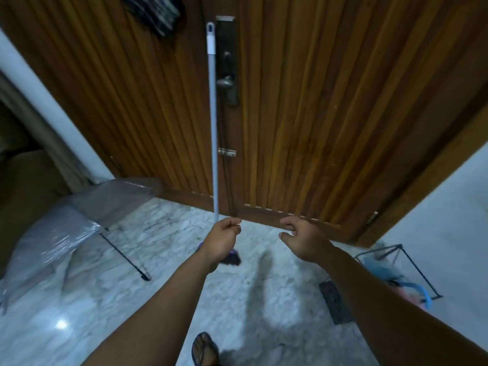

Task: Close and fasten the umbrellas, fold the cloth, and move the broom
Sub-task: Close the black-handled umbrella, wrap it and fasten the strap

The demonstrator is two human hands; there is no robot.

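A broom (213, 122) with a long pale grey handle stands upright in front of the wooden door. My left hand (223, 240) grips the lower part of the handle; the dark bristles with a purple base show just below my wrist. My right hand (303, 240) hovers to the right of the handle with fingers loosely curled, holding nothing. An open transparent umbrella (66, 228) lies on the marble floor at the left, its black shaft pointing toward the middle. No cloth is plainly visible.
The slatted wooden door (330, 101) with a dark lock plate fills the background. A black wire rack (401, 270) with blue and pink items stands at the right by the white wall. A dark mat (334, 302) lies near it. A sandalled foot (204, 348) is at the bottom.
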